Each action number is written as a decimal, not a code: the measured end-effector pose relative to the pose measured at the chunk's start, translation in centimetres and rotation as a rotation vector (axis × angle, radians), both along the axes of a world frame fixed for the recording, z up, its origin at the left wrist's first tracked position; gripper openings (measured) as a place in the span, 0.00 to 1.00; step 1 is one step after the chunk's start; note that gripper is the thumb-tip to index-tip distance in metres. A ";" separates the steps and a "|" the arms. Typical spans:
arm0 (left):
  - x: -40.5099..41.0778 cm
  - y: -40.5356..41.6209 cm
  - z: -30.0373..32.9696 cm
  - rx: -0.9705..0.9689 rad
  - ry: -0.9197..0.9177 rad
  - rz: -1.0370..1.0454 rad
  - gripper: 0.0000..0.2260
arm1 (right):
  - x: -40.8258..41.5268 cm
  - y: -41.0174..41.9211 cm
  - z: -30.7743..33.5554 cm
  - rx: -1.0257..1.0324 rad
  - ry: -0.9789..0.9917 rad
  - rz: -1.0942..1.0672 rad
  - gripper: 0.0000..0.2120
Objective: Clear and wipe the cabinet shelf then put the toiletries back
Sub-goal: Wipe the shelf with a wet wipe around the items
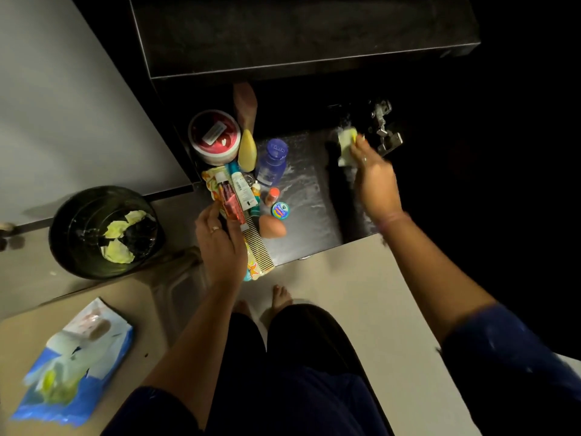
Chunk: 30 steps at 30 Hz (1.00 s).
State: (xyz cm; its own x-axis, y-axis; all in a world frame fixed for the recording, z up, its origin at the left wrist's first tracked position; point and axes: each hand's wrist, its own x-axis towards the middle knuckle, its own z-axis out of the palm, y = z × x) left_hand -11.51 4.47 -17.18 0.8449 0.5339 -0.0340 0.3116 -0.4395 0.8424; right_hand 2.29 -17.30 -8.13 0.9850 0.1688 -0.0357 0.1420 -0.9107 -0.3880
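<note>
Dark blue sleeves, black trousers, bare feet, a ring on the left hand (221, 243).

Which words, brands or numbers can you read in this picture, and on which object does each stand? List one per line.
"NIVEA", seen upside down and partly blurred, on the cap of the blue bottle.
The print on the small round tin, the red tube, the white tube, the red jar sticker and the wipes pack is too small or blurred to read.

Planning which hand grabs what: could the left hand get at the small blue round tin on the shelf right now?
Probably not at once: the left hand is closed on a red tube. The blue tin lies close by, uncovered, just past the comb.
</note>
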 end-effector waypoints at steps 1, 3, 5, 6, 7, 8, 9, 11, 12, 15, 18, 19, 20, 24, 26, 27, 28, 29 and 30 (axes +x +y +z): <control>0.0 0.0 -0.1 0.007 -0.001 0.000 0.21 | 2.5 1.2 -0.1 -0.016 0.006 -0.021 0.23; 0.0 -0.1 -0.2 0.014 0.001 0.005 0.21 | 6.5 3.0 -1.5 -0.087 0.053 -0.004 0.20; 0.0 -0.1 -0.2 0.026 0.001 0.006 0.21 | 8.8 3.9 -3.4 -0.212 0.156 -0.002 0.19; 0.0 -0.2 -0.2 0.028 0.004 0.007 0.21 | 8.9 4.1 -4.2 -0.222 0.196 -0.010 0.18; 0.0 -0.2 -0.2 0.026 0.009 0.007 0.21 | 8.7 4.1 -5.1 -0.208 0.202 -0.032 0.18; -0.1 -0.2 -0.2 0.027 0.013 0.005 0.21 | 8.1 3.9 -6.0 -0.201 0.171 -0.009 0.19; -0.1 -0.2 -0.2 0.034 0.014 0.003 0.21 | 7.2 3.5 -6.7 -0.173 0.154 0.006 0.20; -0.1 -0.2 -0.2 0.048 0.014 0.004 0.22 | 4.7 2.2 -7.0 -0.115 0.151 0.023 0.24; -0.1 -0.2 -0.2 0.052 0.015 0.004 0.22 | 3.1 1.3 -7.2 -0.074 0.164 -0.004 0.26; 0.0 -0.3 -0.1 0.057 0.027 0.012 0.22 | -3.1 -1.5 -7.0 -0.123 0.160 -0.020 0.31; 0.1 -0.4 -0.1 0.054 0.026 0.019 0.21 | -9.0 -3.8 -6.8 -0.212 0.171 -0.001 0.33; 0.1 -0.4 -0.1 0.057 0.025 0.019 0.21 | -10.4 -4.3 -6.4 -0.231 0.193 0.000 0.33; 0.1 -0.4 -0.2 0.058 0.023 0.020 0.21 | -11.5 -4.9 -6.0 -0.249 0.216 -0.003 0.33; 0.1 -0.4 -0.2 0.068 0.022 0.023 0.20 | -13.0 -6.0 -3.5 -0.325 0.350 0.026 0.30; 0.1 -0.4 -0.2 0.065 0.023 0.024 0.20 | -11.6 -5.9 -1.8 -0.322 0.320 -0.001 0.26; 0.1 -0.4 -0.1 0.062 0.024 0.023 0.21 | -10.5 -5.7 -1.1 -0.288 0.232 0.008 0.24; 0.1 -0.4 -0.1 0.062 0.026 0.021 0.21 | -9.1 -5.3 -0.3 -0.247 0.141 0.030 0.22; 0.1 -0.4 -0.1 0.064 0.027 0.018 0.21 | -7.5 -4.8 0.4 -0.200 0.046 0.050 0.19; 0.1 -0.4 -0.1 0.066 0.026 0.017 0.22 | -5.6 -4.1 0.9 -0.158 -0.031 0.060 0.16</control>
